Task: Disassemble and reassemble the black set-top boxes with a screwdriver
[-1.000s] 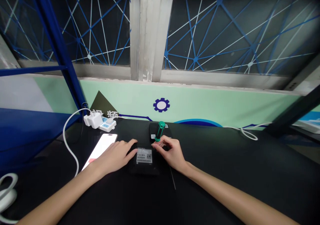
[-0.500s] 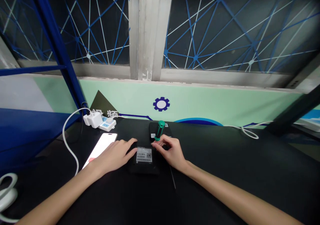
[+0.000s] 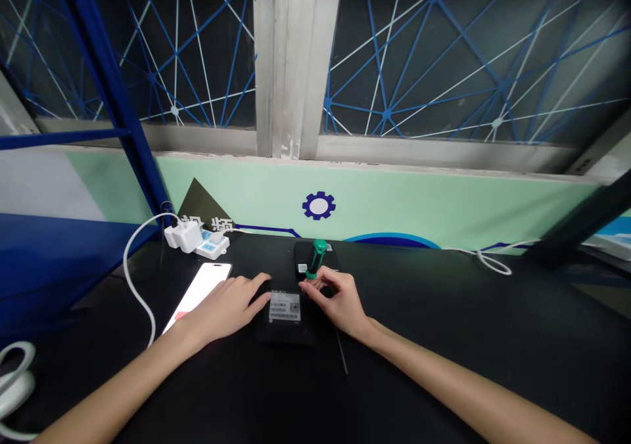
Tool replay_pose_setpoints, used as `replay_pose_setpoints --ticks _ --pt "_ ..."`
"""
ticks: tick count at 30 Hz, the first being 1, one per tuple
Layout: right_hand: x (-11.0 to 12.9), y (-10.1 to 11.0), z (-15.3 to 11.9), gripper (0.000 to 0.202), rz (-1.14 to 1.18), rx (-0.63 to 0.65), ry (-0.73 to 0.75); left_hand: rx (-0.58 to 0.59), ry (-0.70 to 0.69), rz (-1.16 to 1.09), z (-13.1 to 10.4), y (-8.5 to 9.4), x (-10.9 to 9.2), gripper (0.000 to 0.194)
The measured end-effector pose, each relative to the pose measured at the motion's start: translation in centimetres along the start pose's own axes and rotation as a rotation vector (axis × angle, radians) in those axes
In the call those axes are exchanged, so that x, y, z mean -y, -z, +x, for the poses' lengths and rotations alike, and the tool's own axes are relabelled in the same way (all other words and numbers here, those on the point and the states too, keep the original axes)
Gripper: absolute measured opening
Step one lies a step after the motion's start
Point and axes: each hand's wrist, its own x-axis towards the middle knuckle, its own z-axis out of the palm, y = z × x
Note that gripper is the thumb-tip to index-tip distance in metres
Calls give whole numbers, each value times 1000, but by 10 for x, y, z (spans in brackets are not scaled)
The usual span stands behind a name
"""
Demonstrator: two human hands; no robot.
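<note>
A black device (image 3: 284, 331) with a white printed label lies on the dark table. My left hand (image 3: 231, 305) rests at its left side, fingers apart, thumb and a fingertip touching its edge. At the device's upper right corner, my right hand (image 3: 338, 296) pinches the lower part of a screwdriver with a green and black handle (image 3: 317, 257). The screwdriver stands nearly upright; its tip is hidden by my fingers. Behind it lies a second black box (image 3: 302, 252) with small labels.
A lit phone (image 3: 203, 285) lies beside my left hand. White plugs on a power strip (image 3: 211, 245) stand behind it, with a white cable (image 3: 127, 266) curving forward. A thin metal rod (image 3: 342, 352) lies near my right wrist. Another cable (image 3: 493, 265) lies at the back right.
</note>
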Motion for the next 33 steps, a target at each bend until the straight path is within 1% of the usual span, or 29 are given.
replay_pose_setpoints --ticks 6,26,33 --pt "1 1 0 31 -6 -5 0 12 4 0 0 0 -2 48" --pt "1 0 0 32 -15 -8 4 11 2 -15 0 2 -2 51" --pt "-1 0 -1 32 -8 -9 -7 -10 -8 -11 0 -1 0 52"
